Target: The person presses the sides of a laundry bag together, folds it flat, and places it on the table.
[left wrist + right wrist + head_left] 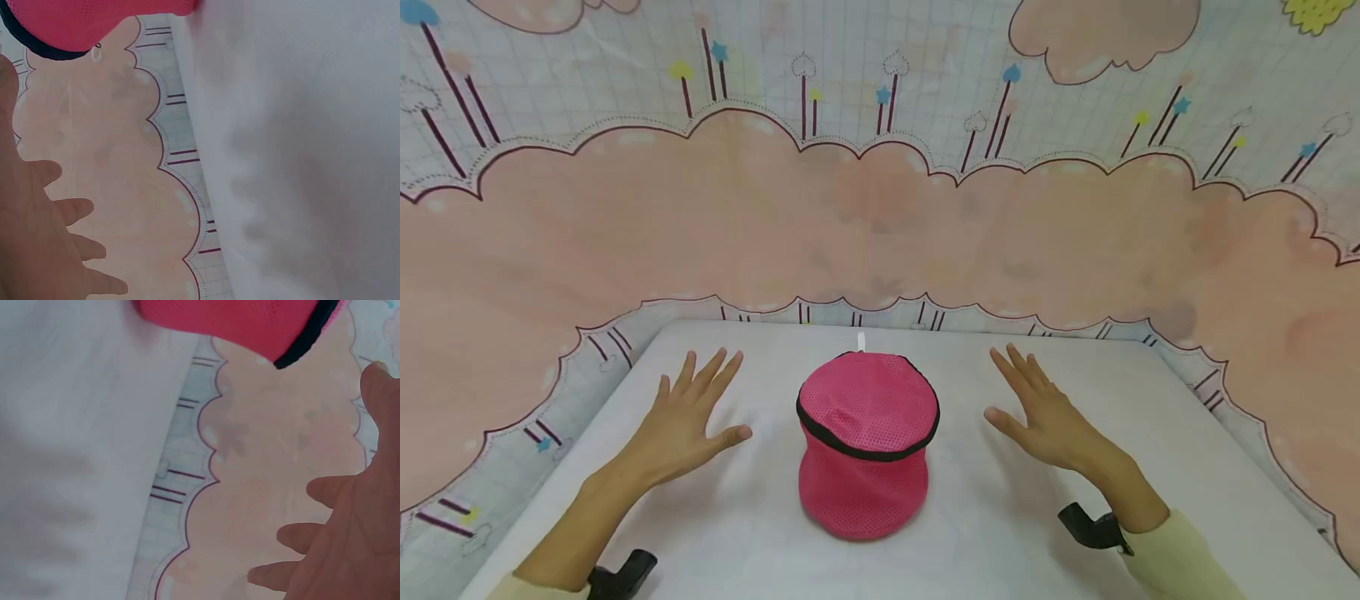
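Observation:
A bright pink mesh bag [865, 492] stands on the white table, with a round top edged by a black band [872, 454] and a small white tab behind it. Its sides sag inward at the middle. To its left, my left hand [688, 425] hovers with fingers spread, touching nothing. My right hand [1041, 417] mirrors it on the other side, fingers extended, also apart from the bag. Part of the bag shows at the top of the left wrist view [81, 22] and the right wrist view [231, 322].
The white tabletop [737, 542] carries soft shadows of both hands. Behind and beside it hangs a patterned cloth [880, 225] with peach scallops and candle-like drawings. A black wrist mount [625, 575] is on the left wrist, another [1090, 527] on the right.

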`<state>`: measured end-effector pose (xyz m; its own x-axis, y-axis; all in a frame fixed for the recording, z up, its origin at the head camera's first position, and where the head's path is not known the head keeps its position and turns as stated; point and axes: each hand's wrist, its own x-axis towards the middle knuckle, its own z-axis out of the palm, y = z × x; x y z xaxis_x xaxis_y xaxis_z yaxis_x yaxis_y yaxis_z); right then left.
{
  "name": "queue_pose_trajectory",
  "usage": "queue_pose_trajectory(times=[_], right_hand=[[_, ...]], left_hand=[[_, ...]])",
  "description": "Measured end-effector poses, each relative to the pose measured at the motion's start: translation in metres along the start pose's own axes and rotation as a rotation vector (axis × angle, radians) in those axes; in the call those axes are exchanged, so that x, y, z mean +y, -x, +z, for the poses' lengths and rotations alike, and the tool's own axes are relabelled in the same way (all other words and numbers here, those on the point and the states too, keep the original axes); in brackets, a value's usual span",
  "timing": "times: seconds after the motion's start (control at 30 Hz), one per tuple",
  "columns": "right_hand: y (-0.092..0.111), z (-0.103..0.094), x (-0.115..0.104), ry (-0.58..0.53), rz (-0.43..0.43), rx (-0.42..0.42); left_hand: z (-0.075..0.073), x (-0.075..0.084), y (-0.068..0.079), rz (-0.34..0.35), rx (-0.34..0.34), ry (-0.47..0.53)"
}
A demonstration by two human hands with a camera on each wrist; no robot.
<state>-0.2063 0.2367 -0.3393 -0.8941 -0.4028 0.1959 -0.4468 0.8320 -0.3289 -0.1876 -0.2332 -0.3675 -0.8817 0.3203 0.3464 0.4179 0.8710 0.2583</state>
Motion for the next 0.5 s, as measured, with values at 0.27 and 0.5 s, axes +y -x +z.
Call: queue_pose_trajectory(times=[0.27, 0.5], right_hand=[[-0.006, 0.0, -0.014, -0.211, -0.078, 0.003], [-0.002, 0.017, -0.023, -0.433, -0.139, -0.009]], left_hand=[[-0.012, 0.022, -0.011, -0.052, 0.038, 0.139], [0.004, 0.043, -0.009, -0.066, 0.049, 0.302]])
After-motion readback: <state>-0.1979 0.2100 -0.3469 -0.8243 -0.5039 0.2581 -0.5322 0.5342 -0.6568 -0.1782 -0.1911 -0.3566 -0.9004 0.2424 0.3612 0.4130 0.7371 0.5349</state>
